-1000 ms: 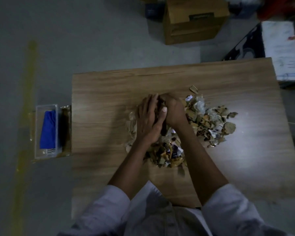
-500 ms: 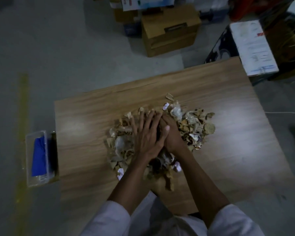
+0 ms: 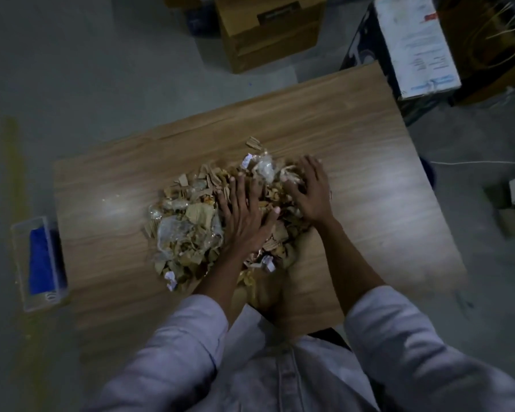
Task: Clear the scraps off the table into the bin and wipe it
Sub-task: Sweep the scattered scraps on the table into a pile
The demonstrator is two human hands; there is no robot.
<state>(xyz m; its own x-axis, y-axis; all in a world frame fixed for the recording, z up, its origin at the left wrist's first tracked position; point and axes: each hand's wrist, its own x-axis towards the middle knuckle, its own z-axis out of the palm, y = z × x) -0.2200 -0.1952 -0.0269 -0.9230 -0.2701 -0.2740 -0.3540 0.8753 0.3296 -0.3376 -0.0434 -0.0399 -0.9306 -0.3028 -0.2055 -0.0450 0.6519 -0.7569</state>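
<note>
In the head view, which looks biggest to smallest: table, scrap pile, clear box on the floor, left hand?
1. table
2. scrap pile
3. clear box and left hand look alike; the hand is nearer the camera, so unranked.

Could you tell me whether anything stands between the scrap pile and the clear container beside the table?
Nothing visible does: only bare tabletop separates the scrap pile from the clear container at its left edge.

A grey concrete floor [image 3: 101, 69] is seen in dim light, marked by a faded yellow stripe [image 3: 15, 173] at the left. A cardboard box [image 3: 268, 31] is set beyond the wood-grain counter [image 3: 354, 120]; a white cable [image 3: 473, 162] is laid at the right.
</note>
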